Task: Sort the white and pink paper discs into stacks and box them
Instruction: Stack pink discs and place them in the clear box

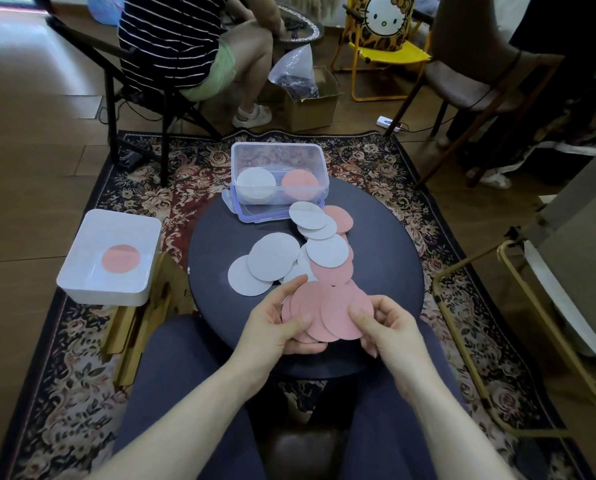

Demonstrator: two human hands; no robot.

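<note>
Two stacks already sit in the clear box (279, 174) well beyond the hands, white beside pink. On the round desk (386, 271), loose white discs (272, 263) and a few pink ones (332, 271) lie just ahead of the fingers. Both hands grip a fanned bunch of pink discs (324, 313): left hand (279, 327) pinching its edge, right hand (383, 327) likewise. Gathering pink is the step in hand; next, I judge, squaring the fan into a stack.
</note>
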